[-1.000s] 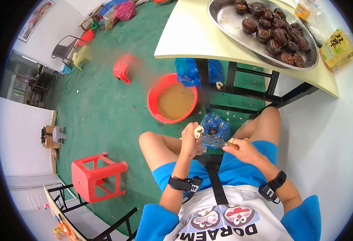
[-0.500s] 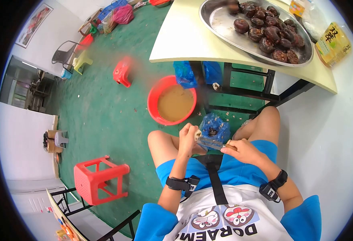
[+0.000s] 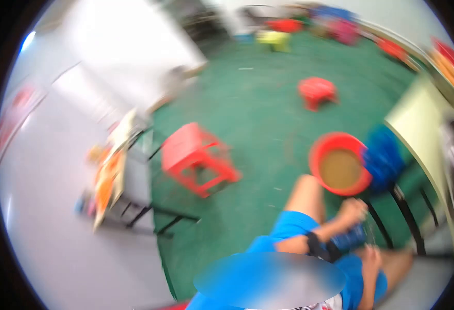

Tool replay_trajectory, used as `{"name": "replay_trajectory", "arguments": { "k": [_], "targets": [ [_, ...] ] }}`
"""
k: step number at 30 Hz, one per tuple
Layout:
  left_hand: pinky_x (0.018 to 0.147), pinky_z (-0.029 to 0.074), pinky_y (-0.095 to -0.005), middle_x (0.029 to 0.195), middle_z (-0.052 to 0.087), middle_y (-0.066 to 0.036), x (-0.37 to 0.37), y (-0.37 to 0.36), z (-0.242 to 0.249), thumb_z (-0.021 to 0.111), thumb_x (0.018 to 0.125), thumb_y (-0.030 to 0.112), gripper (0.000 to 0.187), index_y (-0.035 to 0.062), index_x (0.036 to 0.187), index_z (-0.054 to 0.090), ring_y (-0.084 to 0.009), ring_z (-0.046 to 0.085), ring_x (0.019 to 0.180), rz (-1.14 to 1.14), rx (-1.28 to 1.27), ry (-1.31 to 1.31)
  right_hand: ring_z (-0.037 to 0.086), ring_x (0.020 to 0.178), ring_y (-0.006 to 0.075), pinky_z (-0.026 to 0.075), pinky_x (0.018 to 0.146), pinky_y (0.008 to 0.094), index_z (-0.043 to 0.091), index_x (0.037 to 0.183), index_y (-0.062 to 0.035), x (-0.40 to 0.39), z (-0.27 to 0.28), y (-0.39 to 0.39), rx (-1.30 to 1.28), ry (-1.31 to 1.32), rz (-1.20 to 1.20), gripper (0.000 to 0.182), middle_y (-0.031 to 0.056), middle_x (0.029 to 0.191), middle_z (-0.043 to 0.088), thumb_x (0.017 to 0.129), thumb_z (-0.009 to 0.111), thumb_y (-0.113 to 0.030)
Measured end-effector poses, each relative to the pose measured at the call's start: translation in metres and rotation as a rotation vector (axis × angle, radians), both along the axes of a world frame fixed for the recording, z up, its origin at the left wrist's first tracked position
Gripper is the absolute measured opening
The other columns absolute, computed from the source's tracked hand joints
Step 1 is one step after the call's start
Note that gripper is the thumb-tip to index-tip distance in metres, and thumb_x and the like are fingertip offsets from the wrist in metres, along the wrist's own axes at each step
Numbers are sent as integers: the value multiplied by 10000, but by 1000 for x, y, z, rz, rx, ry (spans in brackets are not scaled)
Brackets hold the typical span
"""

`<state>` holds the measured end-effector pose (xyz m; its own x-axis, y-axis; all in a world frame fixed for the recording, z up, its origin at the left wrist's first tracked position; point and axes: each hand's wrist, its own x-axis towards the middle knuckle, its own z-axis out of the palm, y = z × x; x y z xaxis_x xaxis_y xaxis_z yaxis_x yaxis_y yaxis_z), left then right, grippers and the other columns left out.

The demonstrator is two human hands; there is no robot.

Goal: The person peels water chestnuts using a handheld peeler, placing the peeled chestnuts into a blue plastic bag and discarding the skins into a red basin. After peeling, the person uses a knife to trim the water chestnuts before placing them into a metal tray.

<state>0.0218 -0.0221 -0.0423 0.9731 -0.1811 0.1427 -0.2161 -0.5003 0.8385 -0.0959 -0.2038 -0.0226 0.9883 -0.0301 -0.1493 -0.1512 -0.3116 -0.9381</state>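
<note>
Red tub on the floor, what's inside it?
The red tub holds brown liquid. Whatever lies beneath the surface can't be seen, and the blue bag hides part of the rim.

The red stool [image 3: 201, 157] left of centre looks like smooth plastic with a faint sheen; so do the smaller red stool [image 3: 317, 92] at upper right and the yellow stool [image 3: 272, 40] near the top. Smooth plastic also forms the red basin [image 3: 316, 163]. The blue bag [image 3: 384, 157] beside it is thin, crinkled plastic. At right, the tabletop [image 3: 415, 116] is pale and smooth, its 1 nearest black leg [image 3: 410, 222] apparently metal. The green floor [image 3: 258, 124] looks mostly matt. The blue shorts [image 3: 294, 225] are matt cloth. Blur hides the thin item's [image 3: 370, 230] material at lower right.
</note>
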Motion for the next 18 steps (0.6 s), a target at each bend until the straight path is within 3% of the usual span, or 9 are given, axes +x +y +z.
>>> {"name": "replay_trajectory", "arguments": {
  "k": [1,2,4,5,7,8,11,13,18],
  "targets": [
    [461,439,-305,608,534,-73,11,-15,-34,518,773,215,180,42,745,561,-191,523,501,171,-533,320,428,503,74,349,439,223,566,861,-8,6,-39,-11,83,-120,-32,242,11,628,493,871,450,-220],
    [373,382,-278,558,505,-48,13,-24,-23,494,803,314,284,55,699,548,-146,483,426,308,-803,558,364,397,43,257,331,199,551,869,-13,17,-58,-29,242,94,-151,242,10,567,466,870,462,-239],
    [320,336,-273,518,507,-67,16,-34,-21,525,739,393,347,53,671,540,-146,459,372,200,-681,782,368,364,84,291,322,219,511,1036,-50,25,-5,-12,112,116,-162,333,26,542,491,786,610,-246],
    [291,307,-270,482,488,-65,1,-25,18,490,742,406,358,57,679,541,-142,430,334,86,-539,879,368,364,84,291,322,219,511,1036,-50,28,19,-2,111,103,-141,333,26,542,491,786,610,-246],
    [278,267,-253,462,465,-61,-9,-28,35,399,765,394,350,94,692,564,-113,379,312,-110,-448,1062,371,366,81,288,328,219,546,911,-37,36,55,19,457,116,-73,245,30,542,492,797,595,-249],
    [288,244,-247,455,419,-33,-16,-27,44,342,801,397,353,139,778,582,-101,339,316,-232,-546,1092,371,366,81,288,328,219,546,911,-37,39,51,20,458,111,-65,245,30,542,492,797,595,-249],
    [301,214,-240,456,347,5,-19,-22,43,283,828,412,372,184,887,571,-87,285,327,-313,-695,1156,361,365,83,287,331,229,535,896,1,53,38,27,-30,-34,-111,335,34,565,503,751,649,-279],
    [307,187,-242,461,289,21,-18,-23,37,268,833,440,395,189,965,542,-80,256,339,-364,-664,1223,361,366,85,287,331,230,540,883,4,50,50,30,45,-8,-83,340,38,571,507,745,654,-285],
    [305,153,-241,438,266,29,-14,-27,32,278,829,443,394,140,769,521,-75,224,327,-276,-685,1211,360,369,84,281,334,229,535,803,6,59,13,21,109,-64,-109,305,32,557,483,753,647,-274]
  ]
}}
